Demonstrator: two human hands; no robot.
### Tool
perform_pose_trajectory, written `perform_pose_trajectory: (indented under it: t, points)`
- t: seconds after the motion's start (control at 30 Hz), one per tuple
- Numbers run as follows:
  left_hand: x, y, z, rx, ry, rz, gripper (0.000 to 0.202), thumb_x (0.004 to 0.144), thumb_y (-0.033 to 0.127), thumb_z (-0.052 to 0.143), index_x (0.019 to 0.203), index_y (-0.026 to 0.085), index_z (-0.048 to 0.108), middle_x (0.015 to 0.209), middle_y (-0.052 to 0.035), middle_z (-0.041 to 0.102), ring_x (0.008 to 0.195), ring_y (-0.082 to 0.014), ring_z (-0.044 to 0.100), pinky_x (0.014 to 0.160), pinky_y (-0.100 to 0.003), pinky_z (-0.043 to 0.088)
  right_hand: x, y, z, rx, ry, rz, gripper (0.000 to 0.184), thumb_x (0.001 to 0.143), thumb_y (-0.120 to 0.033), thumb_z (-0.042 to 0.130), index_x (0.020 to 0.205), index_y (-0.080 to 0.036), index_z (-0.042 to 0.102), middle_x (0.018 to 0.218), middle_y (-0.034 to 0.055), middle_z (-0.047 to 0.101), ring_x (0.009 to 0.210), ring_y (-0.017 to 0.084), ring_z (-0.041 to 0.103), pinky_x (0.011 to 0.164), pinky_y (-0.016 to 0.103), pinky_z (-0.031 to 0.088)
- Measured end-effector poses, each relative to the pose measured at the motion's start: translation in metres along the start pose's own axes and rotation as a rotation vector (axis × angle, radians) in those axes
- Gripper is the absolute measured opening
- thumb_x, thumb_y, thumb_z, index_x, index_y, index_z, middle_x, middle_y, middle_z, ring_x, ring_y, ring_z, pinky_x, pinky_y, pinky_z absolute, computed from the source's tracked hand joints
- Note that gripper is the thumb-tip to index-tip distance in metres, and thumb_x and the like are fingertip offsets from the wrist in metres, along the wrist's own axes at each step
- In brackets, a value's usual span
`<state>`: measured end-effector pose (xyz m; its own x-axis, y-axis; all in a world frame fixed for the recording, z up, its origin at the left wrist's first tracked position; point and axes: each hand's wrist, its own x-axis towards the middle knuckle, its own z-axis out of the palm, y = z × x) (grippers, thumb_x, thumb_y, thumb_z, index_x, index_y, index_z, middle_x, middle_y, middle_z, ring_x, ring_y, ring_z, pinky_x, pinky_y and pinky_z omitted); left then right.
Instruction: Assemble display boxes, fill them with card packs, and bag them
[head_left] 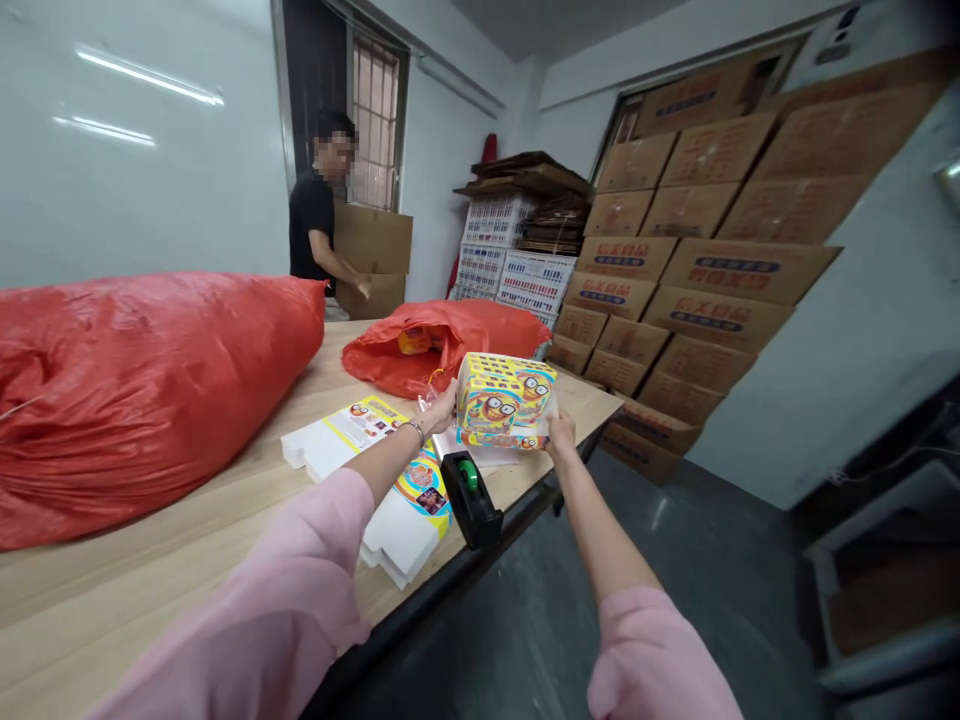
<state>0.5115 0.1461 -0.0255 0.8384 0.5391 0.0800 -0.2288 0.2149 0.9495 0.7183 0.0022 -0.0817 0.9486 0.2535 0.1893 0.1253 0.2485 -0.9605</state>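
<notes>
Between my hands is a yellow printed cardboard box (491,402) with a cartoon face in glasses, held just over the table's front edge. My left hand (444,408) grips its left side, and my right hand (559,432) has its fingers closed on the right side. Below it stands a black tape dispenser (472,500) with a green roll. Flat printed cartons (360,425) lie on the table to the left of the dispenser. Behind my left hand an open red sack (480,325) shows yellow packs inside.
A large full red sack (150,390) covers the left of the wooden table (247,540). Beyond the table a person (313,215) in black stands beside a carton (379,240). White crates (525,280) and tall stacks of brown cartons (697,260) line the far side.
</notes>
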Motion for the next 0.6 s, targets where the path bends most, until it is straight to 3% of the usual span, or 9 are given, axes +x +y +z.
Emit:
perform_pose_trajectory:
  t: [0.17, 0.3, 0.37, 0.43, 0.53, 0.6]
  points:
    - [-0.015, -0.012, -0.017, 0.050, 0.066, -0.062, 0.051, 0.096, 0.058, 0.040, 0.118, 0.017, 0.062, 0.127, -0.0137, 0.066, 0.128, -0.0264, 0.053, 0.112, -0.041, 0.036, -0.002, 0.042, 0.005, -0.077, -0.008, 0.012, 0.024, 0.064, -0.032, 0.055, 0.080, -0.017, 0.064, 0.068, 0.0008, 0.068, 0.061, 0.018, 0.064, 0.052, 0.026, 0.054]
    - [-0.059, -0.005, -0.035, 0.125, 0.110, -0.107, 0.034, 0.092, 0.040, 0.058, 0.115, 0.017, 0.063, 0.129, -0.0114, 0.064, 0.128, -0.0236, 0.051, 0.114, -0.040, 0.031, -0.008, 0.056, 0.011, -0.180, -0.009, -0.007, 0.031, 0.068, -0.034, 0.053, 0.090, -0.016, 0.066, 0.080, 0.0025, 0.071, 0.074, 0.019, 0.066, 0.065, 0.028, 0.056]
    - [-0.097, 0.005, -0.042, 0.148, 0.109, -0.157, 0.030, 0.087, 0.035, 0.067, 0.110, 0.015, 0.067, 0.122, -0.0116, 0.067, 0.119, -0.0243, 0.057, 0.111, -0.041, 0.036, -0.012, 0.051, 0.011, -0.252, -0.006, -0.017, 0.032, 0.069, -0.035, 0.055, 0.092, -0.016, 0.066, 0.085, 0.0050, 0.072, 0.081, 0.022, 0.066, 0.073, 0.032, 0.056]
    - [-0.148, 0.019, -0.050, 0.218, 0.038, -0.179, 0.032, 0.084, 0.035, 0.071, 0.109, 0.015, 0.069, 0.117, -0.0104, 0.070, 0.112, -0.0240, 0.061, 0.105, -0.039, 0.042, -0.018, 0.039, 0.008, -0.334, 0.019, -0.040, 0.035, 0.070, -0.036, 0.059, 0.095, -0.013, 0.065, 0.095, 0.0110, 0.072, 0.093, 0.027, 0.066, 0.085, 0.040, 0.055]
    - [-0.242, 0.041, -0.062, 0.512, -0.158, -0.140, 0.038, 0.087, 0.044, 0.068, 0.115, 0.019, 0.070, 0.120, -0.0071, 0.070, 0.111, -0.0225, 0.061, 0.100, -0.034, 0.044, -0.036, 0.012, 0.006, -0.442, 0.125, -0.135, 0.046, 0.076, -0.033, 0.057, 0.113, -0.008, 0.059, 0.126, 0.0245, 0.060, 0.124, 0.035, 0.053, 0.109, 0.053, 0.036]
    - [-0.308, 0.050, -0.070, 0.652, -0.180, -0.161, 0.038, 0.092, 0.047, 0.060, 0.118, 0.021, 0.070, 0.121, -0.0065, 0.070, 0.111, -0.0215, 0.062, 0.098, -0.032, 0.045, -0.061, -0.006, 0.009, -0.468, 0.163, -0.229, 0.052, 0.081, -0.032, 0.052, 0.126, -0.006, 0.053, 0.141, 0.0270, 0.049, 0.135, 0.034, 0.043, 0.115, 0.052, 0.028]
